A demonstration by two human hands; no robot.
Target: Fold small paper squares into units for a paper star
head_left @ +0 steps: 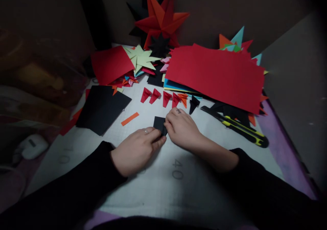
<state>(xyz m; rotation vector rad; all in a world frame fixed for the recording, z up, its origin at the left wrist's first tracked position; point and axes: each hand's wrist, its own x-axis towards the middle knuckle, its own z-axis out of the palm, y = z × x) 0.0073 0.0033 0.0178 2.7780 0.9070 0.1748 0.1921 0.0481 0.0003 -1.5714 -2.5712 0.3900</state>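
A small piece of black paper [158, 122] lies on the white mat, pinched between both hands. My left hand [140, 146] has its fingers closed on the paper's lower edge. At the right edge, my right hand [182, 128] grips the same sheet between bent fingers and thumb. Part of the paper is hidden under the fingertips. Just beyond stands a row of small folded red paper pieces [167, 98], with an orange folded piece [183, 99] and a black folded piece [194, 104] at its right end. An orange paper strip [129, 118] lies left of the black paper.
A yellow-and-black utility knife [237, 128] lies to the right. Red sheets [217, 73] are stacked behind it, black sheets [100, 107] at left. Paper stars [162, 17] stand along the back. A white earphone case [33, 146] sits far left on the printed mat [153, 196].
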